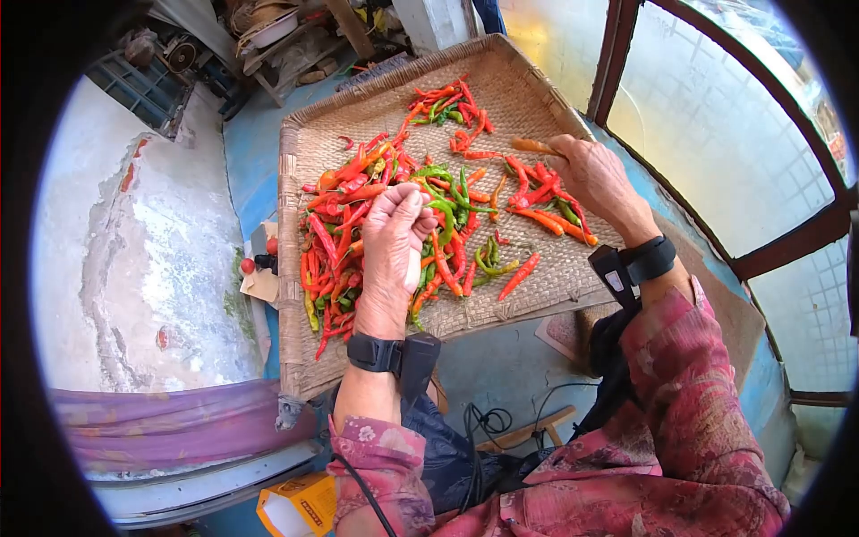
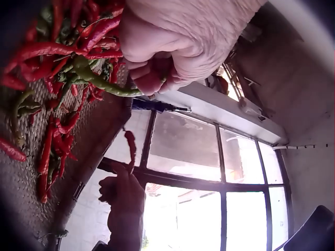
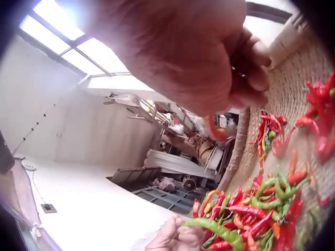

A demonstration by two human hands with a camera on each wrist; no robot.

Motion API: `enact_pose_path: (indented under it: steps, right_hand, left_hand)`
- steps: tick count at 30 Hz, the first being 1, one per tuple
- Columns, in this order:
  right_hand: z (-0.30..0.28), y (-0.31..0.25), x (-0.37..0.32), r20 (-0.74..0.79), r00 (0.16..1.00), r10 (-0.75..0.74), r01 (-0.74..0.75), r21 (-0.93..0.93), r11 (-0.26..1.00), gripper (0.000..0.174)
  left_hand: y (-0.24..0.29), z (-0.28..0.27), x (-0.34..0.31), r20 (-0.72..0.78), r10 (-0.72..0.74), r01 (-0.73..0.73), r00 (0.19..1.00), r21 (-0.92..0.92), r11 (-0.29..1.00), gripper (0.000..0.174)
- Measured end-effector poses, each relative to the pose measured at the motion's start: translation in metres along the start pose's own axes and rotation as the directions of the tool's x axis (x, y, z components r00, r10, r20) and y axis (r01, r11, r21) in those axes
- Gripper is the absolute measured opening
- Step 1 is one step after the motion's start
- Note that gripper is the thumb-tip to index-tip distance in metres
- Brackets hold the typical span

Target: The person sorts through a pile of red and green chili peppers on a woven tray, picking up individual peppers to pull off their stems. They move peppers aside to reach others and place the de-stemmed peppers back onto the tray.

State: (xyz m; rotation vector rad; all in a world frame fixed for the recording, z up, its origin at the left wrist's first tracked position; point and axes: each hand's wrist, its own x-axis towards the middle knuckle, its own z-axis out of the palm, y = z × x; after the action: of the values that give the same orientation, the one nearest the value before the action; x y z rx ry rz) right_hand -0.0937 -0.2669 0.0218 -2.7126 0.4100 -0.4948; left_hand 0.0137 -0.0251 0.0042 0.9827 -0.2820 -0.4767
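My left hand [image 1: 392, 246] is over the pepper heap [image 1: 344, 237] on the woven tray [image 1: 537, 295]; its thumb and fingers pinch a curved green pepper [image 3: 217, 231]. That pepper [image 2: 104, 84] hangs out past the fingertips in the left wrist view. Above the tray's right side, my right hand [image 1: 601, 179] pinches one end of an orange-red pepper [image 1: 534, 146]. This pepper [image 2: 131, 146] stands up from the right hand [image 2: 125, 201] in the left wrist view. In the right wrist view, the right hand's curled fingers [image 3: 256, 78] partly hide it.
Smaller piles of red and green peppers lie at the tray's far end [image 1: 447, 103] and right side [image 1: 555, 201]. Framed windows [image 1: 698, 116] run along the right, a pale wall [image 1: 170, 268] along the left. Black cables [image 1: 488, 421] hang below the near edge, beside an orange box [image 1: 309, 503].
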Motion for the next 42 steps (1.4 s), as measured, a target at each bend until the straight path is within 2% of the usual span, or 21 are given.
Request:
enact_pose_path:
  steps: [1,3,4,6,12,14,16,17,18,19,20,22,23,25,28,30,32,34,36,41,42]
  right_hand:
    - [0.003,0.001,-0.001,0.000,1.000,0.000,0.000,0.000,1.000,0.021]
    - [0.012,0.003,-0.003,-0.140,0.951,-0.275,0.276,-0.010,0.961,0.039]
    - [0.010,-0.010,-0.002,0.017,0.933,-0.360,0.344,0.255,0.904,0.050]
    - [0.015,-0.038,-0.015,0.124,0.900,-0.417,0.256,0.622,0.739,0.045]
    - [0.024,-0.053,-0.012,0.262,0.856,-0.445,0.275,0.498,0.822,0.025]
    - [0.026,-0.046,-0.010,0.126,0.887,-0.443,0.344,0.458,0.819,0.013]
    - [0.016,-0.040,-0.005,0.133,0.953,-0.274,0.263,0.089,0.961,0.012]
    - [0.015,-0.030,0.000,0.088,0.979,-0.186,0.182,0.053,0.982,0.013]
    - [0.012,-0.020,0.004,0.038,0.994,-0.098,0.097,0.019,0.995,0.013]
    - [0.010,-0.010,0.006,-0.030,0.996,-0.088,0.088,0.001,0.996,0.014]
    - [0.008,0.001,0.007,-0.100,0.992,-0.075,0.074,-0.018,0.997,0.014]
    - [0.008,0.018,0.012,-0.118,0.992,-0.050,0.046,-0.040,0.998,0.014]
    - [0.007,0.023,0.013,-0.103,0.995,-0.012,0.004,-0.084,0.996,0.015]
    - [0.004,0.031,0.015,-0.056,0.995,0.082,-0.089,-0.150,0.985,0.017]
    - [0.001,0.034,0.010,-0.192,0.975,0.111,-0.139,-0.140,0.980,0.018]
    - [-0.003,0.029,0.011,-0.205,0.976,0.075,-0.097,-0.103,0.990,0.017]
    - [-0.011,0.015,0.007,-0.077,0.997,-0.011,0.006,-0.060,0.998,0.015]
    - [-0.009,0.007,0.003,-0.070,0.997,-0.044,0.040,-0.047,0.998,0.017]
    - [-0.009,0.002,0.002,-0.008,0.996,-0.093,0.092,-0.050,0.995,0.014]
    - [0.005,-0.002,0.005,-0.120,0.978,-0.170,0.175,0.031,0.984,0.009]
    - [0.004,-0.004,0.006,-0.126,0.977,-0.169,0.174,0.031,0.984,0.009]
  left_hand:
    - [-0.001,0.001,-0.002,0.037,-0.039,0.038,0.999,0.012,0.999,0.011]
    - [-0.004,0.005,-0.006,0.099,-0.102,0.097,0.990,0.046,0.994,0.012]
    - [-0.005,0.010,-0.008,0.099,-0.105,0.101,0.990,0.045,0.994,0.012]
    - [-0.006,0.018,-0.013,0.149,-0.132,0.134,0.980,-0.005,0.991,0.012]
    - [-0.006,0.021,-0.011,0.193,-0.122,0.136,0.974,-0.058,0.989,0.012]
    - [-0.004,0.017,-0.008,0.135,-0.065,0.068,0.989,-0.016,0.998,0.014]
    - [-0.005,0.015,-0.010,0.063,-0.047,0.047,0.997,0.003,0.999,0.014]
    - [-0.006,0.016,-0.011,0.079,-0.053,0.016,0.995,0.406,0.914,0.015]
    - [-0.008,0.017,-0.012,0.094,-0.064,-0.027,0.993,0.739,0.674,0.017]
    - [-0.017,0.012,-0.015,0.222,-0.081,-0.162,0.972,0.875,0.456,0.023]
    - [-0.027,0.008,-0.016,0.418,-0.130,-0.401,0.899,0.905,0.138,0.038]
    - [-0.046,0.008,-0.032,0.638,-0.129,-0.648,0.759,0.719,-0.252,0.051]
    - [-0.052,0.003,-0.036,0.641,-0.133,-0.651,0.756,0.716,-0.251,0.051]
    - [-0.060,-0.003,-0.040,0.601,-0.256,-0.649,0.757,0.652,-0.391,0.056]
    - [-0.059,-0.007,-0.033,0.547,-0.395,-0.674,0.738,0.616,-0.407,0.053]
    - [-0.060,-0.005,-0.031,0.562,-0.386,-0.682,0.731,0.600,-0.419,0.047]
    - [-0.063,-0.004,-0.026,0.510,-0.435,-0.667,0.742,0.623,-0.407,0.041]
    - [-0.067,-0.002,-0.024,0.564,-0.399,-0.690,0.723,0.614,-0.382,0.033]
    - [-0.069,0.001,-0.022,0.490,-0.442,-0.654,0.751,0.642,-0.400,0.027]
    - [-0.069,-0.004,-0.014,0.596,-0.351,-0.687,0.722,0.676,-0.265,0.030]
    - [-0.063,0.002,-0.011,0.612,-0.221,-0.649,0.759,0.740,-0.180,0.028]
